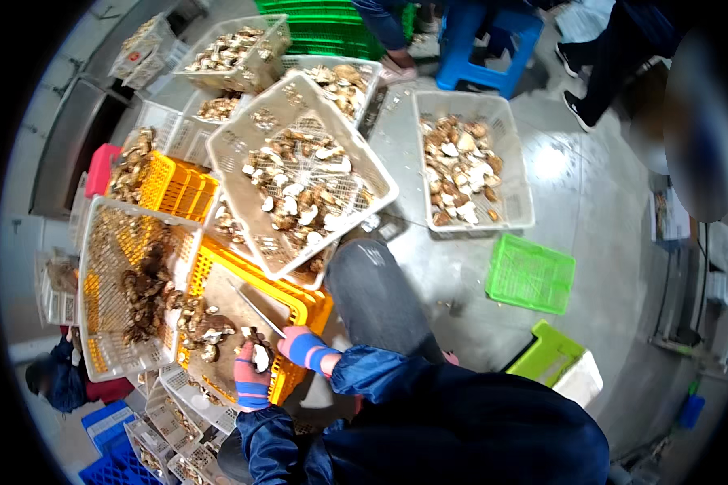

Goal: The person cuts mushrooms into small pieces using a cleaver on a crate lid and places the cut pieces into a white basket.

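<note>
My left hand (253, 376), in a pink and blue striped glove, holds a brown mushroom with a white cut face (259, 356) over the yellow plastic crate (303, 309). Just to the right, my right hand (306, 350), gloved alike, grips a knife with a long thin blade (258, 312) pointing up and left. A brown board or sheet (218, 279) lies on the yellow crate, and a clump of mushrooms (209, 330) rests on it. Left of that, a tilted white plastic basket (91, 291) holds dark mushrooms. Beyond my hands, another white basket (382, 182) holds cut mushrooms.
A white basket of mushrooms (519, 200) stands on the floor at right, near a green basket (531, 273) and a green bin (546, 354). A blue stool (488, 24) and people's legs (594, 73) are at the top. Another person (67, 376) is at lower left.
</note>
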A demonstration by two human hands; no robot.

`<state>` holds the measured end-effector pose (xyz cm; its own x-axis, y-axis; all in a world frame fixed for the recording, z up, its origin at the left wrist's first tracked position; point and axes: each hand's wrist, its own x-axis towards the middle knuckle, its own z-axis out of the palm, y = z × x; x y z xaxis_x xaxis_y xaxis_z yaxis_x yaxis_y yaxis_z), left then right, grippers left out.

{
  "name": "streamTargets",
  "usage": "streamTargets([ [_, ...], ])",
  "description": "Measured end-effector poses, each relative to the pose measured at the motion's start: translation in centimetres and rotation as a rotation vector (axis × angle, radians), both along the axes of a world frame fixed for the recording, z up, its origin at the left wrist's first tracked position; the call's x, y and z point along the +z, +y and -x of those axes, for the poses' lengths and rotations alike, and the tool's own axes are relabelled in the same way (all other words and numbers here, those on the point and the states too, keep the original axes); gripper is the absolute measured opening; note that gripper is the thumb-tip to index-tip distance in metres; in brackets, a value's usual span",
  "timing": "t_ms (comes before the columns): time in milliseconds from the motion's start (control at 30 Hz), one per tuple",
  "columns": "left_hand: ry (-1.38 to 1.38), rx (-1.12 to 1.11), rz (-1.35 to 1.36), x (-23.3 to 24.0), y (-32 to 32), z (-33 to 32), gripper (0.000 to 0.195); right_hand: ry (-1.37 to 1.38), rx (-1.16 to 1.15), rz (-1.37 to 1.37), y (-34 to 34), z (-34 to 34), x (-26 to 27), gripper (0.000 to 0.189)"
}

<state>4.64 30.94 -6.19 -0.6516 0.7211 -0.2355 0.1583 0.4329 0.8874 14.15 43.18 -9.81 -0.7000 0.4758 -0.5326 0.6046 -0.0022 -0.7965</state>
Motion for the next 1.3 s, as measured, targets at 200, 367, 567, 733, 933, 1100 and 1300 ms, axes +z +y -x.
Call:
streamTargets([
  [200,-0.095,0.027,-0.094,0.8,0.4,-1.0,0.036,-0.006,0.043,-0.057,-0.1,0.2,-0.5,0.028],
  [367,-0.845,0.283,-0.473,2.7,1.1,-2.5,0.044,-0.072,0.087,-0.008,-0.2,0.3,-0.9,0.023],
  [567,-1.219,0.401,-0.595,2.7,2.6,-2.4,0.04,-0.075,0.154,-0.072,-0.2,0.2,-1.1,0.02],
  [733,-1.195,0.479,-0.573,2.1,3.1,-2.8,0.045,-0.074,0.126,-0.065,-0.1,0.0,-0.8,0.013],
  [933,-1.029,0.457,-0.501,2.8,3.5,-3.8,0.042,-0.049,0.14,-0.134,-0.1,-0.4,-1.0,0.016],
  [1100,-1.077,0.39,-0.566,3.2,3.7,-3.7,0.036,-0.083,0.024,0.203,0.3,-0.6,-0.1,0.022],
  [1300,-1.35,0.288,-0.771,3.2,3.8,-3.1,0.037,-0.033,-0.003,0.486,0.5,-1.0,-1.2,0.011],
])
